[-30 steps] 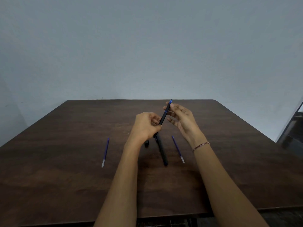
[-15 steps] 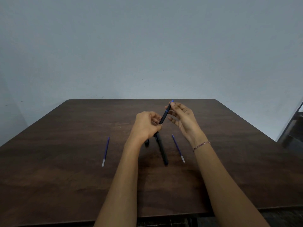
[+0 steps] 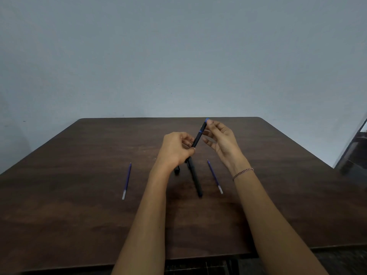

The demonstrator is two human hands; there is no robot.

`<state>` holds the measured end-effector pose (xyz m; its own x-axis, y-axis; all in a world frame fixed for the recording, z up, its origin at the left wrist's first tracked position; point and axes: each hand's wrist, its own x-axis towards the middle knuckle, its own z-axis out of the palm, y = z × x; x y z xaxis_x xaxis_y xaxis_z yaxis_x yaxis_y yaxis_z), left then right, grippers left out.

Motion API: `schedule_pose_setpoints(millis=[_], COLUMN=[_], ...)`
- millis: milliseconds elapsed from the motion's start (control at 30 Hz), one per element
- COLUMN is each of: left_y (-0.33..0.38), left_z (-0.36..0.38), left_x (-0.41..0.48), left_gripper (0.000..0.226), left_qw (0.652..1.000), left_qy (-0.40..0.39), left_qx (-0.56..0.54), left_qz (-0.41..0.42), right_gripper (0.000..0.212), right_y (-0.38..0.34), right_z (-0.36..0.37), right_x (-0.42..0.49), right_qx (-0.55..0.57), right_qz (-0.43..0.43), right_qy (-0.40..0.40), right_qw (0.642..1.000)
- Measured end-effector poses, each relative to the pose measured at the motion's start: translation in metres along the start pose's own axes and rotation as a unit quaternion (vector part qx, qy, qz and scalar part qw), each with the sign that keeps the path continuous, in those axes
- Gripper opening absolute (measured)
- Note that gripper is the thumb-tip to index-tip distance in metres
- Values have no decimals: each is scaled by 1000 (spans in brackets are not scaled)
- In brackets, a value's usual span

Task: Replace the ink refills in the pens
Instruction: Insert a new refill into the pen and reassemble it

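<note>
Here we are mid-assembly, both hands up over the middle of the dark wooden table (image 3: 79, 215). The left hand (image 3: 175, 150) is clenched around the lower barrel of a black pen (image 3: 198, 135), holding it off the surface and slanted, with the upper end pointing to about 1 o'clock. That fist is the anchor: it fixes the barrel so the other hand can work on the top.

And the right hand (image 3: 223, 142) is on that top. Its forefinger tip sits against the blue end (image 3: 207, 120) showing at the pen's upper tip, while the other fingers fan out loose and straight, not wrapped round anything. Whether the thumb pinches the barrel from behind I cannot tell from this angle. My read: that blue end is a refill being seated in the barrel.

Now the parts on the table, laid out apart so nothing gets mixed up. A second black pen (image 3: 195, 180) lies just below the hands at 6 o'clock. A small black pen part (image 3: 177, 170) sits beside it, under the left wrist. One loose blue refill (image 3: 126, 180) waits well out at 9 o'clock, and another blue refill (image 3: 214, 176) lies at 3 o'clock of the resting pen, under the right wrist with its bracelet (image 3: 242, 172).

Judging by that, the second pen has yet to be done.
</note>
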<state>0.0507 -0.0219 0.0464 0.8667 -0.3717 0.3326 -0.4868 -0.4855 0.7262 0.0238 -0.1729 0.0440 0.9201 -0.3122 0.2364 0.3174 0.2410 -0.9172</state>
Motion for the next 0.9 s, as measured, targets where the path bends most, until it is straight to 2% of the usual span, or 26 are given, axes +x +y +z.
schedule_pose_setpoints(millis=[133,367,533,733,900], left_y=[1,0,1,1,0], left_z=[0,0,-1,-2,-2], left_x=[1,0,1,-1,0], left_gripper=[29,26,26,28,28], left_qw=[1000,1000,1000,1000,1000], left_qy=[-2,7,-1,0,10], left_qx=[2,2,6,-2,-5], left_qz=[-4,7,2,1,1], right_gripper=[15,2,14,6,15], right_y=[-1,0,0,1,3], right_z=[0,1,1,3,1], right_x=[0,0,-2,-2,0], right_qx=[0,-3,-18,-30,-24], right_qz=[-2,-5,-12,-14,-11], right_qy=[-15,1,-16,0,-15], right_qw=[1000,1000,1000,999,1000])
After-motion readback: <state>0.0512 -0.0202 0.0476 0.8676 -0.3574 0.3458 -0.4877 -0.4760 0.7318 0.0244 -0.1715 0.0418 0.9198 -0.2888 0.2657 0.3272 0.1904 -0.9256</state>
